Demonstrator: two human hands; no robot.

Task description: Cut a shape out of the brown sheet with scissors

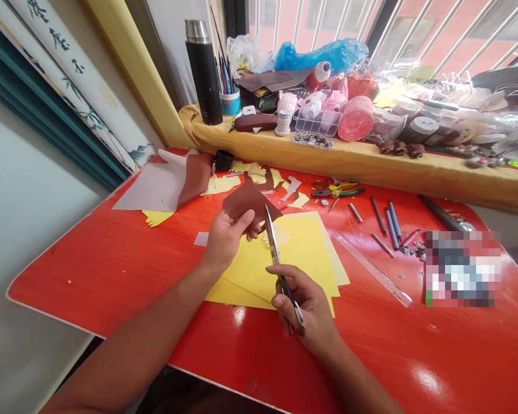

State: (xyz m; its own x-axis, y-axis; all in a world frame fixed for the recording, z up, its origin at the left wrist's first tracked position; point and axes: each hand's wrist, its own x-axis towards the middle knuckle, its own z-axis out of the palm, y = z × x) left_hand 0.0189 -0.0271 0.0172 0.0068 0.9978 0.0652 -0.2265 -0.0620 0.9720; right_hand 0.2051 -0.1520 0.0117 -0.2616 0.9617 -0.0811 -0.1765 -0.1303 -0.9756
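Now the left hand [227,241] pinches a brown sheet [249,206] between thumb and fingers, while the right hand [304,310] has its fingers closed around long scissors [278,264], their blade tips at the sheet's edge, above yellow paper [304,264] on the red table [90,287].

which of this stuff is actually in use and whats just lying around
In use:
- left hand holding a brown sheet cutout
- right hand gripping steel scissors
- yellow card sheets under the scissors

Lying around:
- green-and-yellow-handled pliers
- clear plastic ruler
- black vacuum flask
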